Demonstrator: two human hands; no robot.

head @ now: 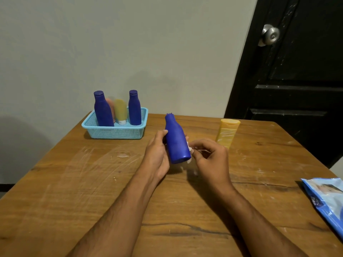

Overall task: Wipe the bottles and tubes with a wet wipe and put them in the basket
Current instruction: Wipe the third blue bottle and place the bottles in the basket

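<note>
A black door (297, 71) stands behind the wooden table (74, 182). At the far left of the table a light blue basket (115, 131) holds two upright blue bottles (103, 110), a yellow tube (120, 111) and a pink one, mostly hidden. A wipes pack (326, 199) lies at the right edge. The left hand (156, 154) grips a blue bottle (177, 139) tilted above the table, base toward the person. The right hand (211, 158), fingers curled, seems to pinch a white wipe (189, 147) against the bottle's side. A yellow tube (228, 132) stands just beyond.
</note>
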